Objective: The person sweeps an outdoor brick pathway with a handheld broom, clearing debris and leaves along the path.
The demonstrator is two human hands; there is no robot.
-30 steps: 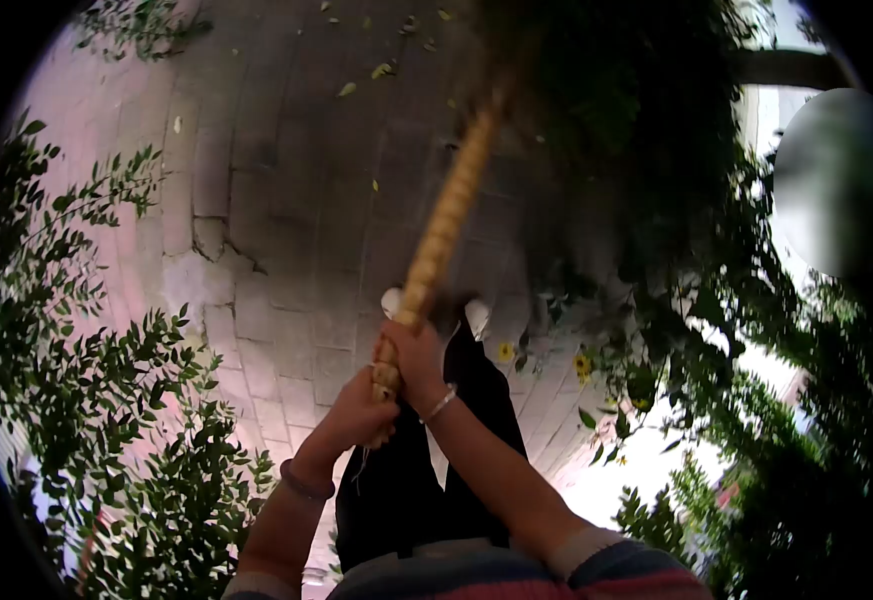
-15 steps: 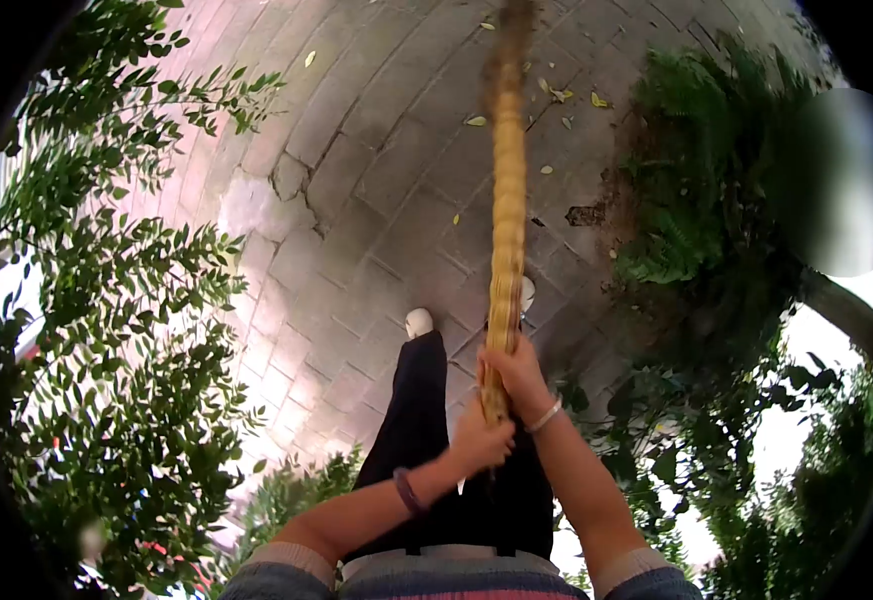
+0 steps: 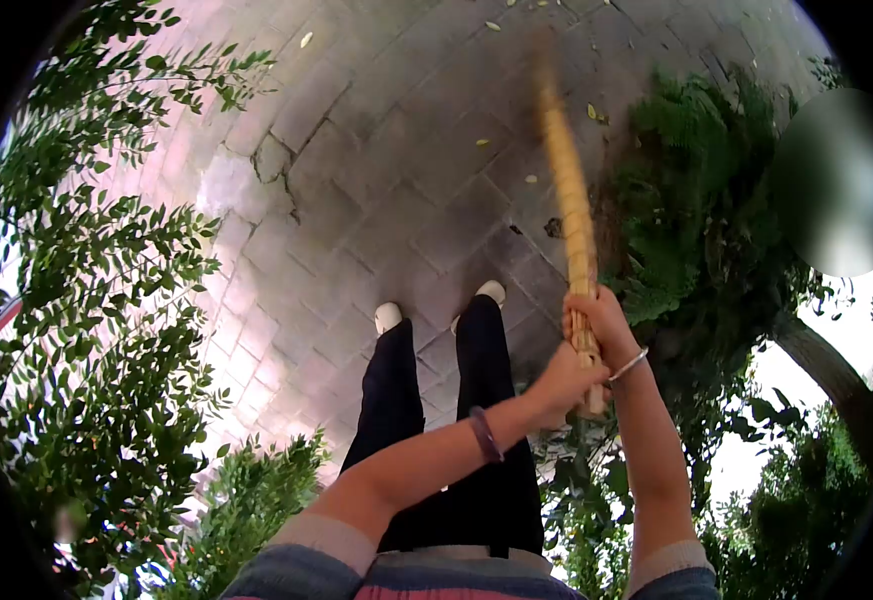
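Note:
A long, yellowish, ridged bamboo pole [image 3: 568, 180] slants from my hands toward the top of the head view. Its far end is brown and smeared by motion; it looks like a broom handle, but the head cannot be made out. My right hand [image 3: 599, 318], on the arm with a pale bangle, wraps round the pole higher up. Just below, my left hand [image 3: 564, 385], on the arm with a dark purple bangle, is closed round the lower end. Both hands are off to the right of my legs.
Stone paving [image 3: 376, 200] with scattered yellow leaves [image 3: 483, 142] lies ahead. Leafy branches [image 3: 106, 330] crowd the left side. Ferns [image 3: 676, 200] border the right, near a tree trunk [image 3: 826, 365]. My pale shoes [image 3: 388, 318] stand on the paving.
Both hands have moved right and slightly up with the bamboo pole, which now tilts with its far end leaning left. Both feet now show apart from the pole.

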